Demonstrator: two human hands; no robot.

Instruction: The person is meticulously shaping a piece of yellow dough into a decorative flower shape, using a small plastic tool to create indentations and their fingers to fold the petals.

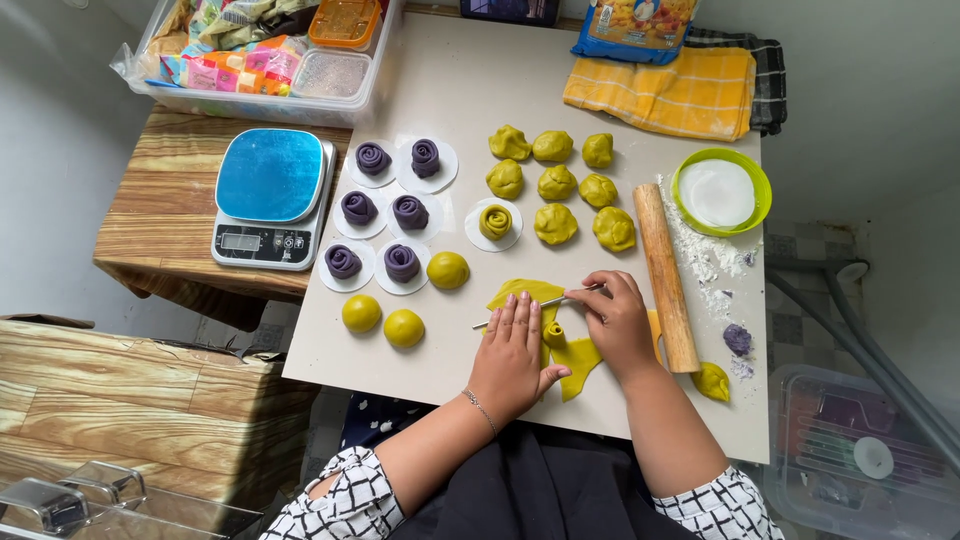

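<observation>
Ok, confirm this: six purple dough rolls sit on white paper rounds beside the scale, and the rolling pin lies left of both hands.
Not quite. The head view shows the rolling pin lying right of both hands, next to the right hand. The six purple dough rolls do sit on white paper rounds beside the scale.

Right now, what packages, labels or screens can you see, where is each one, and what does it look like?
Blue and orange snack bag: top edge, lying on the yellow checked cloth.
Small grey scale display: left, below the blue weighing plate.
Colourful wrapped packets: top left, inside the clear plastic tub.
</observation>
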